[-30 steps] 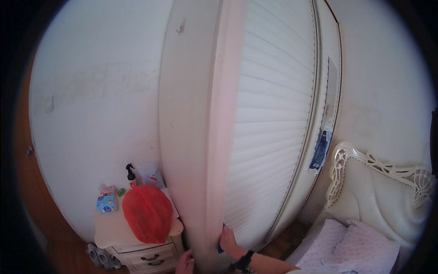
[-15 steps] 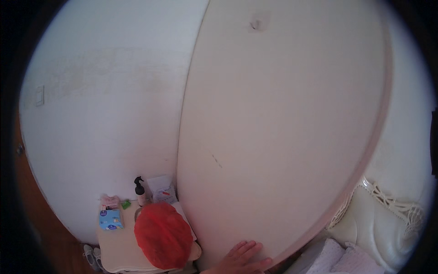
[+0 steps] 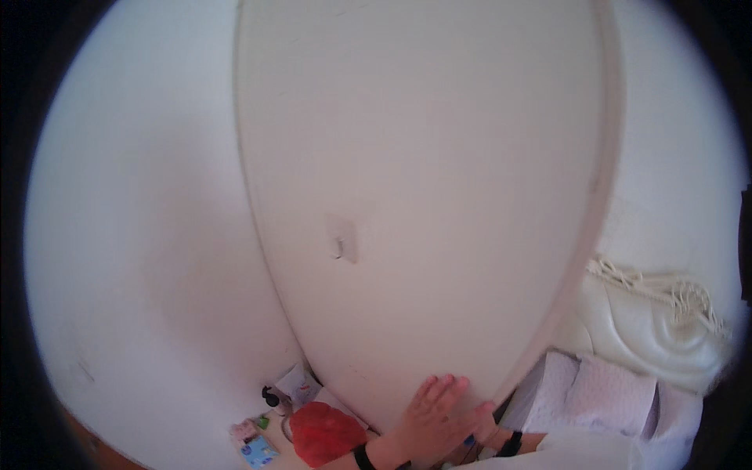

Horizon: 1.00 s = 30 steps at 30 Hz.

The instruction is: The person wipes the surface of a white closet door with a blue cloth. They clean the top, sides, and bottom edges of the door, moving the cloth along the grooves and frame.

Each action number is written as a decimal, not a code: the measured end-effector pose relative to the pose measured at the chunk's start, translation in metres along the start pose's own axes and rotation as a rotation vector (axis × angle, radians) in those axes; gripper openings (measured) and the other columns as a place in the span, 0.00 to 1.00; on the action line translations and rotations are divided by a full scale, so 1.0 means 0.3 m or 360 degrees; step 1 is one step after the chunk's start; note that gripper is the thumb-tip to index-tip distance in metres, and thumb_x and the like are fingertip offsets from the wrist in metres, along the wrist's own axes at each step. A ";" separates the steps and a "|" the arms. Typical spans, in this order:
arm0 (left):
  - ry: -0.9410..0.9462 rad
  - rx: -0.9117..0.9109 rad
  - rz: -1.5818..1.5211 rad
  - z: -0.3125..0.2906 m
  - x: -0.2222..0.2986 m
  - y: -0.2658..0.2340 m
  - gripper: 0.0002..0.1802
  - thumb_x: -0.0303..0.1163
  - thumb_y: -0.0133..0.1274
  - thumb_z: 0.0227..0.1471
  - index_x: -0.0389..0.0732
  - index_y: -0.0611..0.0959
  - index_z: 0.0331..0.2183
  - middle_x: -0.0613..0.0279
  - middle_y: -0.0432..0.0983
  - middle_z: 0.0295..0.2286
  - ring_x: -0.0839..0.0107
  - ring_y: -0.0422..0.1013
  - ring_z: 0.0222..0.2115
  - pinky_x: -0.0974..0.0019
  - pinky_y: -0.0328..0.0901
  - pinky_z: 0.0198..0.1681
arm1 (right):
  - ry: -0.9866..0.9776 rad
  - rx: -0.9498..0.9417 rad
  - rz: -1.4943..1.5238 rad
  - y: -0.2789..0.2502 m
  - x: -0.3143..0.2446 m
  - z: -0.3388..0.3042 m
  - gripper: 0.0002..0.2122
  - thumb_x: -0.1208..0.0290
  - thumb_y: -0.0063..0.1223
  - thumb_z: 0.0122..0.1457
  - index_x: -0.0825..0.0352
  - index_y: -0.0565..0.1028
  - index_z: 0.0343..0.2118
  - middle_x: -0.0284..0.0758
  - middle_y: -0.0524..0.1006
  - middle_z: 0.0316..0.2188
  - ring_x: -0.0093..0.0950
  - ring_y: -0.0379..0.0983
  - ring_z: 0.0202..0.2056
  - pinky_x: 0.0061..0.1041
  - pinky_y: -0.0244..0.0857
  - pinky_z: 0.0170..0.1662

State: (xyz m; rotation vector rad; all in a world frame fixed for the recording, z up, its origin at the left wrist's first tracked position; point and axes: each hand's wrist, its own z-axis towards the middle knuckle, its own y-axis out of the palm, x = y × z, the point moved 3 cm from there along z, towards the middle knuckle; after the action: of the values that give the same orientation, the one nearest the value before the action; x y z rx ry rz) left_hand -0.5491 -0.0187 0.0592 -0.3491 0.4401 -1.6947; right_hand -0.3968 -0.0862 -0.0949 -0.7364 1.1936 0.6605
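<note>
My left hand [image 3: 429, 419], with a black band at its wrist, lies against the lower part of a large pale panel [image 3: 423, 196]. Its fingers are stretched out and it grips nothing. Close beside and partly behind it is my right hand [image 3: 487, 432], near the panel's right edge, a dark band around that wrist. Its fingers are mostly hidden, so I cannot tell whether it holds anything. A small blue spot shows between the hands, too small to name. Higher up, a small hook on a clear square backing [image 3: 341, 237] sticks to the panel.
At lower left, a small table [image 3: 274, 429] bears a red rounded fabric thing [image 3: 325, 432], a dark-topped spray bottle [image 3: 272, 397], a white packet [image 3: 298, 385] and a blue tissue pack [image 3: 259, 452]. Right of the panel are a cream padded headboard [image 3: 642, 333] and white quilted bedding [image 3: 611, 392].
My view has swung upward and to the right, so the table sits lower. My left hand stays against the panel, and my right hand has come into view beside it.
</note>
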 end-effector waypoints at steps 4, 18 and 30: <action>0.0184 -0.0322 -0.0039 0.103 -0.040 -0.053 0.27 0.48 0.52 0.48 0.59 0.72 0.52 0.41 0.49 0.56 0.41 0.49 0.56 0.43 0.47 0.57 | -0.0026 0.0141 0.0150 -0.056 -0.103 -0.015 0.24 0.60 0.22 0.64 0.72 0.72 0.45 0.44 0.76 0.41 0.34 0.72 0.45 0.30 0.63 0.50; 0.0751 -0.0034 0.0499 0.894 0.009 -0.444 0.24 0.40 0.53 0.49 0.53 0.74 0.50 0.44 0.48 0.58 0.42 0.47 0.58 0.46 0.47 0.58 | -0.0084 0.0068 0.0729 -0.130 -0.578 0.098 0.23 0.61 0.23 0.64 0.72 0.71 0.46 0.36 0.76 0.37 0.21 0.71 0.35 0.23 0.63 0.44; 0.0088 0.0113 0.0419 1.666 0.101 -0.716 0.32 0.53 0.46 0.52 0.47 0.66 0.55 0.46 0.51 0.56 0.51 0.58 0.54 0.56 0.57 0.55 | -0.0470 -0.0043 0.0246 -0.112 -0.501 0.123 0.24 0.57 0.23 0.66 0.72 0.70 0.45 0.44 0.76 0.33 0.32 0.70 0.33 0.28 0.62 0.44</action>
State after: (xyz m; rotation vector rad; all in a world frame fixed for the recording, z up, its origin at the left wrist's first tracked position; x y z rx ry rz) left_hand -0.5080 -0.0650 0.6005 -0.1835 0.4451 -1.4617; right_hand -0.3857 -0.0874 0.0630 -0.5496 0.9768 0.8829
